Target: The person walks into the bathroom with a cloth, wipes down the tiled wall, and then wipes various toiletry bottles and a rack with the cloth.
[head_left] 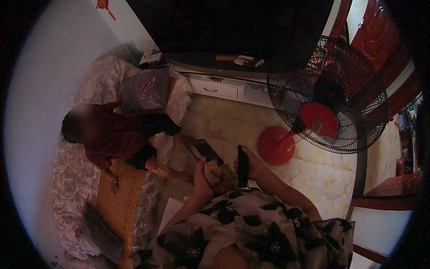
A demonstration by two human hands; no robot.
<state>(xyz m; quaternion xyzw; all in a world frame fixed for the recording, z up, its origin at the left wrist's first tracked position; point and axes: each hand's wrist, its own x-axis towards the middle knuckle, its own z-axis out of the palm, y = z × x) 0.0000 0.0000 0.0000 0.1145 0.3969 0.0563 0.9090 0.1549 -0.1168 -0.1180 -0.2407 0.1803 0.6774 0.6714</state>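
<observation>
My right hand (255, 165) is wrapped round a black remote control (242, 166), held upright in front of my body. To its left, my left hand (204, 175) grips a dark flat rectangular object (208, 151) with a pale edge; its kind is too dim to tell. Tan and brownish shapes (218, 175) show between the two hands, too dark to make out. A black and white flower-patterned garment (251, 228) covers my body below them.
A person (118, 134) sits at left on a couch with a lacy cover (74, 179) and a woven mat (118, 188). A red-based standing fan (276, 145) stands ahead to the right. Beyond are a white drawer cabinet (217, 88) and a large dark screen (233, 27).
</observation>
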